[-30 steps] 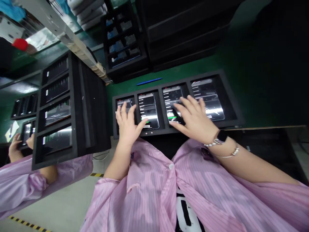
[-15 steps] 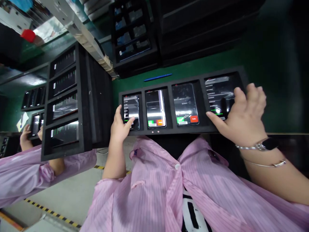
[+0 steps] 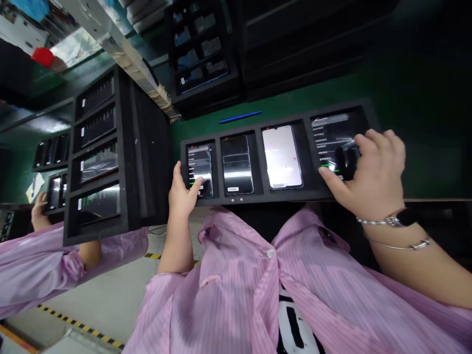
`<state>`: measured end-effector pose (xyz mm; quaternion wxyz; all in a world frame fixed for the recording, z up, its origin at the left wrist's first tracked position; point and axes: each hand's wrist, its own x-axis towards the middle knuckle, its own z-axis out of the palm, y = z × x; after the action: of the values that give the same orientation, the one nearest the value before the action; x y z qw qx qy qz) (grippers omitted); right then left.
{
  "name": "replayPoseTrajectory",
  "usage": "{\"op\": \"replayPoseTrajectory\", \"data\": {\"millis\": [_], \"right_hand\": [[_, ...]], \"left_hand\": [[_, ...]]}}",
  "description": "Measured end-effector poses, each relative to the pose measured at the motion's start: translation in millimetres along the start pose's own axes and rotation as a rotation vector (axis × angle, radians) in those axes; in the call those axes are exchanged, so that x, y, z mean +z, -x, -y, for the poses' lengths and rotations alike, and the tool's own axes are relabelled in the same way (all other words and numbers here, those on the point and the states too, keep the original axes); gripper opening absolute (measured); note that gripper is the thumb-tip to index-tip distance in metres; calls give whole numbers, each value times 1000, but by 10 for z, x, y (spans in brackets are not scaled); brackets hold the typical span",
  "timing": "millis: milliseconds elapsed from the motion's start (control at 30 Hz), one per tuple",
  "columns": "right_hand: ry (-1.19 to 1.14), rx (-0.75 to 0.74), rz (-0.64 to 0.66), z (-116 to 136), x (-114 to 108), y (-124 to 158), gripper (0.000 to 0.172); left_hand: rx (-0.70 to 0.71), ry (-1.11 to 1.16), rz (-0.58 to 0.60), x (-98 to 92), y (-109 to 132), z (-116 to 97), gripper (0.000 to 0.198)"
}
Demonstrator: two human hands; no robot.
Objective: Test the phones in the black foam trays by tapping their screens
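Observation:
A black foam tray point(image 3: 258, 194) lies in front of me with smartphones in its compartments. My left hand point(image 3: 182, 194) rests at the tray's left end, fingers apart, its thumb over the lower part of the leftmost phone point(image 3: 199, 164), which shows a list. Beside that, a second phone point(image 3: 237, 164) has a dark screen. The third phone point(image 3: 283, 156) glows plain white. Over the right end, my right hand point(image 3: 372, 174) is spread open, its thumb near the lower edge of the rightmost phone point(image 3: 328, 142), which shows a list with green text. Neither hand grasps a phone.
A blue pen point(image 3: 240, 117) lies behind the tray on the green table point(image 3: 295, 101). Stacked black trays with phones point(image 3: 127, 196) stand at the left; another tray stack point(image 3: 206, 88) is behind. A co-worker's sleeve point(image 3: 37, 265) reaches in at far left, beside a post point(image 3: 121, 49).
The second phone's screen went from a display with green and red buttons to dark. The third phone's went from similar buttons to white. My right hand shifted slightly left.

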<state>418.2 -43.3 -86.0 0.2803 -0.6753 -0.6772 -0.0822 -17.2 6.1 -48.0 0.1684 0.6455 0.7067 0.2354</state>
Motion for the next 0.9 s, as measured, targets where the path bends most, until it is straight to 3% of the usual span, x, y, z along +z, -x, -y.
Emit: {"op": "replayPoseTrajectory", "data": {"millis": [133, 233, 467, 567, 700, 900], "right_hand": [[-55, -43, -79, -39, 2, 7, 72], [-118, -58, -122, -5, -72, 15, 63], [-258, -136, -32, 259, -296, 81, 52], [-233, -195, 97, 381, -270, 134, 49], [-114, -253, 206, 470, -175, 188, 59], [-64, -219, 304, 532, -170, 173, 71]], "left_hand": [[169, -102, -109, -4, 0, -31, 88], [312, -135, -177, -13, 82, -176, 82], [649, -62, -94, 91, 356, -653, 62], [683, -89, -42, 265, 385, -716, 58], [651, -203, -1, 478, 398, -704, 56], [697, -245, -34, 514, 421, -719, 57]]}}
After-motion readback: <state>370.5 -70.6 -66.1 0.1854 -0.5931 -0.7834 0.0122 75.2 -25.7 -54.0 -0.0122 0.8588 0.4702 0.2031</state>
